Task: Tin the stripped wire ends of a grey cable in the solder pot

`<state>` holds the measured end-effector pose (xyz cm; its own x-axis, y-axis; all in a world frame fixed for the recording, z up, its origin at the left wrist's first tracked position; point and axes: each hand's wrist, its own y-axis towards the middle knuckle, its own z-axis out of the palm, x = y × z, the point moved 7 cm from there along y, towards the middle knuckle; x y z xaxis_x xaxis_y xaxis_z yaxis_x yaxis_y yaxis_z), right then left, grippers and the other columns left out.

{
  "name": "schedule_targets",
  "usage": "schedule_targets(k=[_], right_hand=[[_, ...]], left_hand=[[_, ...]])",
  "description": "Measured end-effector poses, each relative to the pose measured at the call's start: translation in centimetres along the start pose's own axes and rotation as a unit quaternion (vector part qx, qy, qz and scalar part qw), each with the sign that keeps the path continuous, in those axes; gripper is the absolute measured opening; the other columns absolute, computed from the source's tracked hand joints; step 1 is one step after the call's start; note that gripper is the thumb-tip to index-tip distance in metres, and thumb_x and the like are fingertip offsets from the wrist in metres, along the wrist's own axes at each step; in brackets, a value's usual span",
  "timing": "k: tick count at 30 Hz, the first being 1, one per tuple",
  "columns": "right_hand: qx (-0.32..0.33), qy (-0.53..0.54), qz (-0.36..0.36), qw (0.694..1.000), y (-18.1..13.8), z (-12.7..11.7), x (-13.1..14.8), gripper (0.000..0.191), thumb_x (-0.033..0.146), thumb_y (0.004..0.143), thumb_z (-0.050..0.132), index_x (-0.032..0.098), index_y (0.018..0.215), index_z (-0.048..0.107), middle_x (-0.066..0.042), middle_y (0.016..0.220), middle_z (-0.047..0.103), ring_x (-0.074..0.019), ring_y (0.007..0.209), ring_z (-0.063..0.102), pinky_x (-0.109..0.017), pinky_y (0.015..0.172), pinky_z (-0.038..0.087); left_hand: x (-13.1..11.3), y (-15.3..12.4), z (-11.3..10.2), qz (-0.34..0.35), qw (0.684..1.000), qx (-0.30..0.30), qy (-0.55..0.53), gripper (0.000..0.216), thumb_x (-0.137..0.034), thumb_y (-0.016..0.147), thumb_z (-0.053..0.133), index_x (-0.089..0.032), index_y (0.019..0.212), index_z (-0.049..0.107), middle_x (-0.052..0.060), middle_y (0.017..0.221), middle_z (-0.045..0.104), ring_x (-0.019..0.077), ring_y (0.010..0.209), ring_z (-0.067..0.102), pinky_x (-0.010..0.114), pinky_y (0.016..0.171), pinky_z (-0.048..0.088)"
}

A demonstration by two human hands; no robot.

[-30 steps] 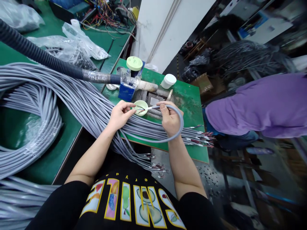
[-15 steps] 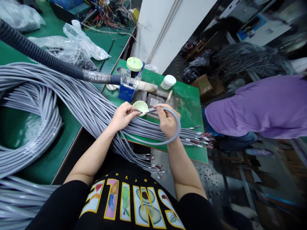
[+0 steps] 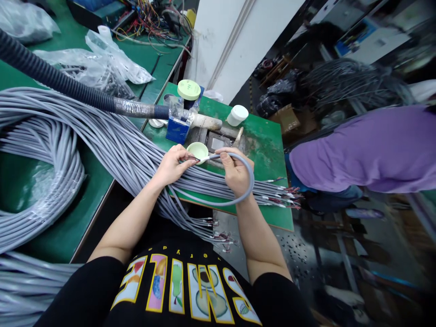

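Note:
My right hand [image 3: 233, 170] grips a grey cable [image 3: 248, 187] just behind its stripped end; the cable loops round the back of that hand. My left hand [image 3: 174, 165] pinches the thin coloured wires [image 3: 193, 159] that stick out of that end. Both hands hover over a small pale green dish [image 3: 198, 150] on a small green table [image 3: 269, 141]. Under my hands lies a thick bundle of grey cables [image 3: 112, 141] whose stripped ends [image 3: 289, 197] fan out to the right.
A black corrugated hose [image 3: 57, 81] crosses the bundle toward a blue box [image 3: 176, 129]. Two lidded jars [image 3: 189, 91] [image 3: 237, 115] stand at the back. Plastic bags [image 3: 102, 63] lie on the left bench. A person in a purple top [image 3: 361, 150] bends over on the right.
My left hand moved from the dish rim to the cable's end and took hold of the coloured wires. The right hand shifted slightly left with the cable.

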<state>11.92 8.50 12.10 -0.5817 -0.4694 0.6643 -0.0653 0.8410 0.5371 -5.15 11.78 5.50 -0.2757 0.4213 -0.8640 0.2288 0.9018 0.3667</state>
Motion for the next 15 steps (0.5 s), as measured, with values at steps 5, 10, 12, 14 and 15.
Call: schedule_targets(k=[5, 10, 12, 14, 15], right_hand=[[0.009, -0.002, 0.006, 1.000, -0.1, 0.1, -0.6, 0.021, 0.034, 0.092, 0.051, 0.022, 0.089, 0.068, -0.001, 0.084, 0.070, -0.0157, 0.076, 0.064, -0.032, 0.070, 0.051], [0.017, -0.008, 0.006, 1.000, 0.0, 0.2, -0.9, 0.020, 0.033, 0.092, 0.051, 0.022, 0.089, 0.068, -0.002, 0.085, 0.069, -0.0166, 0.078, 0.065, -0.033, 0.072, 0.051], [0.011, -0.013, 0.001, 1.000, 0.1, 0.2, -0.7, 0.020, 0.033, 0.092, 0.051, 0.023, 0.089, 0.068, -0.002, 0.086, 0.070, -0.0170, 0.079, 0.065, -0.033, 0.074, 0.051], [0.000, -0.028, -0.005, 1.000, 0.5, 0.1, -0.7, 0.021, 0.034, 0.092, 0.051, 0.023, 0.089, 0.068, -0.002, 0.086, 0.070, -0.0176, 0.080, 0.065, -0.034, 0.075, 0.051], [-0.005, -0.036, -0.006, 0.999, 0.8, 0.1, -0.8, 0.021, 0.034, 0.092, 0.050, 0.023, 0.089, 0.068, -0.002, 0.086, 0.070, -0.0179, 0.080, 0.065, -0.034, 0.075, 0.050]], left_hand=[[-0.3, -0.1, -0.4, 0.022, 1.000, -0.007, 0.011, 0.008, -0.026, 0.079, 0.069, -0.019, 0.079, 0.072, 0.001, 0.073, 0.056, 0.0163, 0.076, 0.050, 0.031, 0.071, 0.039], [-0.6, 0.2, -0.3, 0.030, 0.999, 0.002, 0.036, 0.007, -0.023, 0.080, 0.065, -0.018, 0.080, 0.070, 0.002, 0.075, 0.055, 0.0164, 0.077, 0.050, 0.031, 0.073, 0.040], [-0.4, 0.4, -0.5, 0.028, 0.999, -0.013, 0.030, 0.008, -0.022, 0.081, 0.063, -0.017, 0.080, 0.068, 0.002, 0.076, 0.056, 0.0159, 0.077, 0.050, 0.030, 0.071, 0.041], [-0.2, 0.4, -1.5, 0.018, 0.997, -0.071, 0.008, 0.009, -0.023, 0.082, 0.062, -0.016, 0.079, 0.067, 0.001, 0.075, 0.056, 0.0140, 0.073, 0.050, 0.028, 0.068, 0.041], [-0.1, 0.1, -2.2, 0.011, 0.994, -0.113, -0.007, 0.010, -0.024, 0.082, 0.062, -0.016, 0.079, 0.066, 0.001, 0.075, 0.056, 0.0128, 0.070, 0.049, 0.026, 0.066, 0.041]])
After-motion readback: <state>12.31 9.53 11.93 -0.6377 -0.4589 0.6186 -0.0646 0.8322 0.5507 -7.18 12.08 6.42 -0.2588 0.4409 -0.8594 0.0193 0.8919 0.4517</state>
